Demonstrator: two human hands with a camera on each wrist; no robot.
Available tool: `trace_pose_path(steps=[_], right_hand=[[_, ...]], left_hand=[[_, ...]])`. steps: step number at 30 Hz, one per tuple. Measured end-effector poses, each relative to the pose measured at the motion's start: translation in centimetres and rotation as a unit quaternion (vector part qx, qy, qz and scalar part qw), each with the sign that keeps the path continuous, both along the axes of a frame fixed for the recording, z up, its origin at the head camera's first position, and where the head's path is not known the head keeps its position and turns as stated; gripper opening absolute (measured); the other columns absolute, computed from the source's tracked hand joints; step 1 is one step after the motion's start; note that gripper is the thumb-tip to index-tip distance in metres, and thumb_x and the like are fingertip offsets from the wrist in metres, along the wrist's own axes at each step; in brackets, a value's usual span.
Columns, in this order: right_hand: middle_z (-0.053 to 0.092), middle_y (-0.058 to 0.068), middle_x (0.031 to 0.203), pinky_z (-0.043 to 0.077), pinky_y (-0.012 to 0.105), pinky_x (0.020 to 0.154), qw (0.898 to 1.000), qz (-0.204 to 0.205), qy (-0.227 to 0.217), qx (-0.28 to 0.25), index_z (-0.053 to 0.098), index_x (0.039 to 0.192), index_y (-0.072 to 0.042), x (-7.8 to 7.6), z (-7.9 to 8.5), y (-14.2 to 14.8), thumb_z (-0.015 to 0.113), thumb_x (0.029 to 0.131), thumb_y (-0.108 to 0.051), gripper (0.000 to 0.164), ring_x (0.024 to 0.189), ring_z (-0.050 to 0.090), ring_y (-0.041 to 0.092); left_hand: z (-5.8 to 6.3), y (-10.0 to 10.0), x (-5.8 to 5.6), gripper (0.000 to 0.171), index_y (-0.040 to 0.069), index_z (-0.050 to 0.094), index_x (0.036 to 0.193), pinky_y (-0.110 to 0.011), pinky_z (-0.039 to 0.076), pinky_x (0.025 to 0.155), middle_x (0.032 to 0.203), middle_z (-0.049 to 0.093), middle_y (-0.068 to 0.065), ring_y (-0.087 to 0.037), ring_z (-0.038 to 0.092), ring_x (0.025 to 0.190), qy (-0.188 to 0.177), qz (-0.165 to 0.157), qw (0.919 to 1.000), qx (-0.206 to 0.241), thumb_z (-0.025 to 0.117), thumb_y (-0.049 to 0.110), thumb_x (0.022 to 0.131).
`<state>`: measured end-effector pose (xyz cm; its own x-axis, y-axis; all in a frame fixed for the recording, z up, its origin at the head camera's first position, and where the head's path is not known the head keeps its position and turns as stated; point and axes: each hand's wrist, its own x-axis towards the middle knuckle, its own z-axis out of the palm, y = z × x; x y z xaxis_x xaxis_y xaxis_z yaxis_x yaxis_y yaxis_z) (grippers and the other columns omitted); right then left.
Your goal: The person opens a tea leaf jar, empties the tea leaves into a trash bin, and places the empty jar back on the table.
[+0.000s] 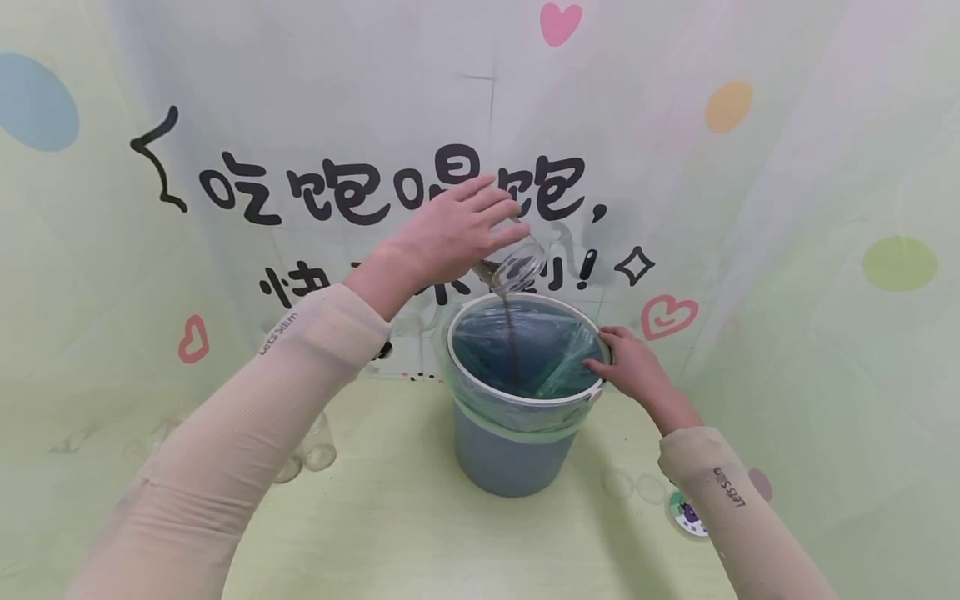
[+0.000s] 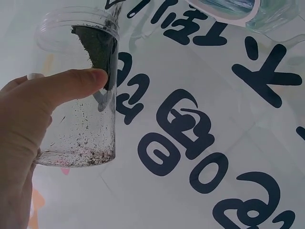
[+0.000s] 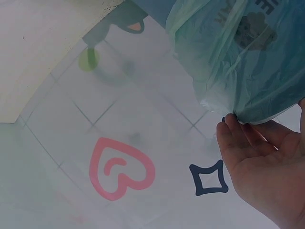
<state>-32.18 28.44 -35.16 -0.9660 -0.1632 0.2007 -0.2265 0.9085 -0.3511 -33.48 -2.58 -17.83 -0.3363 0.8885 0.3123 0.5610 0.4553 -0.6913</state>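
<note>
My left hand (image 1: 453,229) grips a clear jar (image 1: 522,268) above the bin and holds it tipped. A thin stream of dark, loose grains (image 1: 512,342) falls from the jar into the bin. In the left wrist view my thumb presses the side of the jar (image 2: 76,124); dark grains (image 2: 100,50) gather near its mouth and specks cling to the base. The blue bin (image 1: 513,458) has a pale rim and a thin green bag (image 1: 573,362) lining it. My right hand (image 1: 639,364) holds the bin's right rim, thumb on the inner side. The right wrist view shows fingertips against the bag (image 3: 267,90).
Clear round containers (image 1: 320,454) stand at the left, partly behind my left sleeve. Faint clear round pieces (image 1: 619,483) and a round picture label (image 1: 686,512) lie at the right. A printed sheet (image 1: 300,75) with black characters hangs behind the bin.
</note>
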Motion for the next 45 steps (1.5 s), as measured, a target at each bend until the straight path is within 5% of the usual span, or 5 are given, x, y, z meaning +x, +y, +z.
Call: trace_pose_path(steps=[4,12,17,40,45], right_hand=[[0.049,0.030,0.142,0.044,0.058,0.108,1.000,-0.001,0.002,0.000,0.051,0.137,0.012,0.0,0.0,0.0,0.071,0.091,-0.025,0.062,0.129,0.051,0.048],[0.049,0.031,0.143,0.043,0.058,0.110,1.000,-0.001,-0.002,0.000,0.050,0.137,0.013,-0.1,0.0,-0.1,0.071,0.091,-0.024,0.062,0.130,0.050,0.048],[0.049,0.031,0.142,0.043,0.057,0.110,1.000,-0.001,0.003,0.001,0.051,0.137,0.013,-0.2,0.0,-0.1,0.071,0.091,-0.023,0.061,0.129,0.050,0.047],[0.048,0.030,0.143,0.043,0.057,0.110,1.000,-0.007,-0.010,0.001,0.050,0.138,0.012,0.0,0.1,-0.1,0.070,0.091,-0.025,0.063,0.130,0.050,0.047],[0.050,0.030,0.141,0.044,0.057,0.109,1.000,-0.002,0.001,-0.005,0.051,0.136,0.013,0.0,-0.1,-0.2,0.071,0.091,-0.023,0.061,0.128,0.051,0.047]], left_hand=[[-0.6,0.3,0.0,0.062,0.019,0.051,0.139,-0.043,0.026,0.125,0.142,0.055,-0.009,-0.028,0.048,0.136,0.023,-0.012,0.9995,-0.016,0.074,0.002,0.084],[-2.1,0.7,-0.4,0.070,0.021,0.054,0.131,-0.039,0.031,0.123,0.135,0.059,-0.005,-0.023,0.051,0.130,0.086,-0.032,0.9945,-0.051,0.088,0.026,0.070],[-2.3,0.8,-0.4,0.066,0.023,0.054,0.132,-0.039,0.031,0.123,0.135,0.058,-0.004,-0.023,0.050,0.131,0.095,-0.027,0.9932,-0.062,0.085,0.012,0.075],[-1.9,0.5,-0.1,0.067,0.018,0.048,0.140,-0.043,0.026,0.125,0.145,0.052,-0.008,-0.026,0.046,0.137,0.008,0.001,1.0000,0.005,0.075,0.004,0.081],[-3.0,1.1,0.3,0.069,0.021,0.046,0.142,-0.044,0.023,0.126,0.146,0.050,-0.006,-0.026,0.044,0.139,-0.034,0.053,0.9946,-0.083,0.077,0.008,0.082]])
